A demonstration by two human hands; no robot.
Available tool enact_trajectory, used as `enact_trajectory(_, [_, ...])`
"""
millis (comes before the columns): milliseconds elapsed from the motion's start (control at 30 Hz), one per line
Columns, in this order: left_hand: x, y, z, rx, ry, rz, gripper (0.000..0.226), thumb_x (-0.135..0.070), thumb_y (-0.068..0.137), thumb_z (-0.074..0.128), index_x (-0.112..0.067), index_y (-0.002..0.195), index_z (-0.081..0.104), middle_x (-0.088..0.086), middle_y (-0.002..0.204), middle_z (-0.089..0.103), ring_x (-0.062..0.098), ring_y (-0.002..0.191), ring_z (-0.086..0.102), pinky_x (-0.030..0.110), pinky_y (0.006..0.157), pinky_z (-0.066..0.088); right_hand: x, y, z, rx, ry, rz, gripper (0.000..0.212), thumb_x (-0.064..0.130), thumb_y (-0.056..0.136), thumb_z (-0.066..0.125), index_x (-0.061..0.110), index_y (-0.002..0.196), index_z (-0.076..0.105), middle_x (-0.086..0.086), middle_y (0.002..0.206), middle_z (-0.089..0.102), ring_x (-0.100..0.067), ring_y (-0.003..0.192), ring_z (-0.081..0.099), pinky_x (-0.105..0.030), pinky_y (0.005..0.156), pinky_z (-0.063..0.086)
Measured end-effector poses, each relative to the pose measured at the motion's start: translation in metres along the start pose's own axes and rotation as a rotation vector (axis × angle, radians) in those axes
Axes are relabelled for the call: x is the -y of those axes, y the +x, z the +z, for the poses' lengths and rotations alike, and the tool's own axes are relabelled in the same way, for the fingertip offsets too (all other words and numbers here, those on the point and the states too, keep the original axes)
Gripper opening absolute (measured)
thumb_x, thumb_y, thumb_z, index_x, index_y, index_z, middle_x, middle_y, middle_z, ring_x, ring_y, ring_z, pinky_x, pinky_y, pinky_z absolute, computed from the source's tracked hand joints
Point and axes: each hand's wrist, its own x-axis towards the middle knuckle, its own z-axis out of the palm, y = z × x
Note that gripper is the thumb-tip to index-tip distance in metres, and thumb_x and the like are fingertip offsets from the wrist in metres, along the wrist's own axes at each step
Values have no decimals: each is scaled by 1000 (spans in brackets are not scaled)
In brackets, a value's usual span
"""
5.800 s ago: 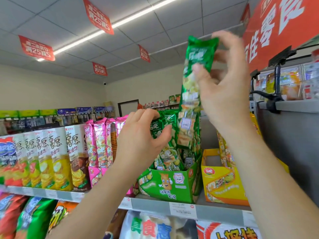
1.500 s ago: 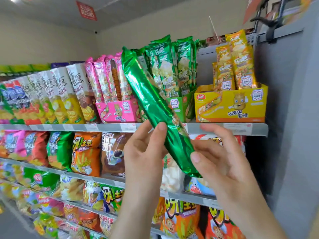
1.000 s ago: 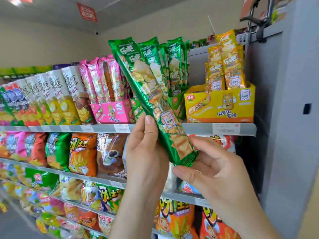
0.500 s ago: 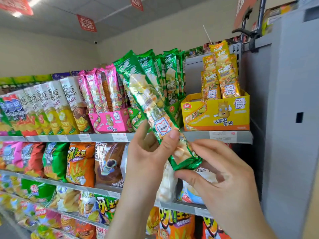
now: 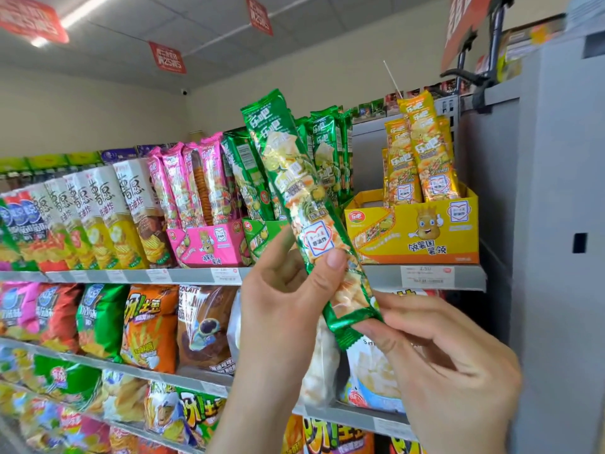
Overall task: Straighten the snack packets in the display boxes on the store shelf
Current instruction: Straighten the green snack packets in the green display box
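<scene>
I hold one long green snack packet (image 5: 296, 191) in front of the shelf, printed side toward me, its top leaning left. My left hand (image 5: 284, 299) grips its lower half, thumb on the front. My right hand (image 5: 438, 358) pinches the bottom seal. Behind it stands the green display box (image 5: 262, 237), largely hidden, with more green packets (image 5: 327, 152) upright in it. A pink display box (image 5: 206, 245) with pink packets stands to its left, and a yellow display box (image 5: 415, 231) with yellow packets (image 5: 422, 152) to its right.
The boxes stand on a grey shelf (image 5: 386, 275) with price tags. White-and-yellow chip bags (image 5: 98, 217) fill the shelf's left. Lower shelves hold chip bags (image 5: 150, 326). A grey cabinet wall (image 5: 556, 191) closes the right side. Red signs (image 5: 167, 57) hang overhead.
The packet was turned from its plain foil back to its printed front. It has risen and stands more upright. My left thumb moved onto its front, and my view tilted up.
</scene>
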Motion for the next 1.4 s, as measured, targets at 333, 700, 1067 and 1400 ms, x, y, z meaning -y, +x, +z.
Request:
enact_trajectory(333, [-4,15,-2,243,238,129,40,-17,82,67,-14,121,63,3,105,74,17,96,70,22,71,56,-10,56,-16,489,352,487,29,37,59,84,29,78,63,5,106,70,-14,98,68,-18,71,52])
enact_trajectory(700, [-15,37,4,461,668,183,52,-51,88,55,-45,138,42,-36,117,60,-8,103,61,14,86,49,-1,166,21,426,185,29,80,12,80,73,47,140,34,-4,101,69,-24,82,68,-37,80,59])
enact_trajectory(1067, [-54,138,-2,-22,1447,605,64,-46,94,54,-14,147,37,5,147,43,25,130,32,32,108,23,-17,234,70,21,-83,-284,50,12,79,72,21,120,45,21,93,52,-2,77,59,-21,67,49])
enact_trajectory(1400, [-52,149,-5,69,1235,665,52,-33,85,72,-14,131,58,3,128,58,20,122,50,24,103,35,-68,205,102,313,-270,1,24,26,89,67,33,112,60,0,104,61,-9,89,57,-21,79,47])
